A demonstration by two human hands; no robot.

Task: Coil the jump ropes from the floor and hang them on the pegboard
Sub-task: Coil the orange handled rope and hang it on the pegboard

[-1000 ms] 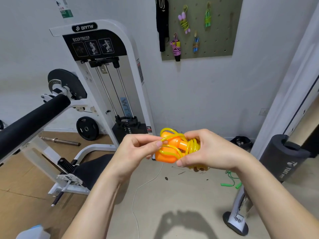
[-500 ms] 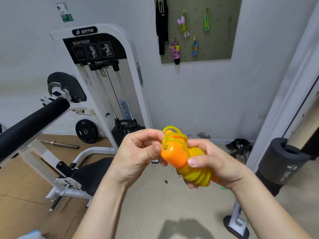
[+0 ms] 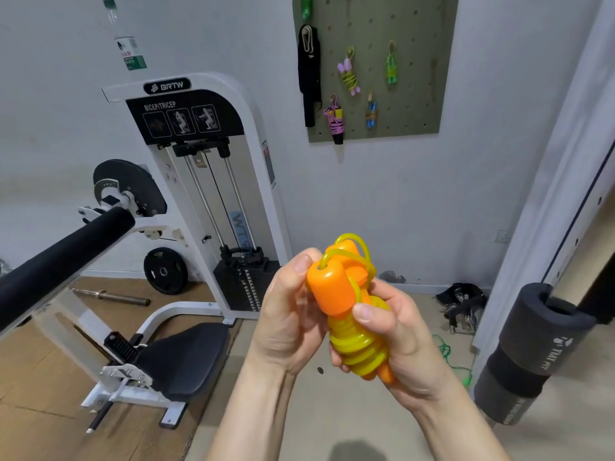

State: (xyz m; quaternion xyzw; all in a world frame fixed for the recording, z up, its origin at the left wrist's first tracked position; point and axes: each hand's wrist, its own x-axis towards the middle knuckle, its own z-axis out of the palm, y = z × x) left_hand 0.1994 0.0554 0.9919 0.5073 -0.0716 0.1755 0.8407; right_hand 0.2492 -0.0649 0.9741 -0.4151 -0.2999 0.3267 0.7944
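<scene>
Your right hand [image 3: 399, 334] grips the coiled yellow plastic jump rope with orange handles [image 3: 357, 347], your left hand [image 3: 289, 314] pinching its top end; loosen either and the springy turns could unwind.

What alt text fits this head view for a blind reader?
A left hand and right hand grip an orange-handled jump rope, yellow cord wound round its handles. A pegboard holds coiled ropes; a green rope lies on the floor.

Pegboard [image 3: 422, 78] top cut off; left hand [image 3: 286, 314] fingers hidden behind jump rope [image 3: 332, 287] (thumb shows).
</scene>
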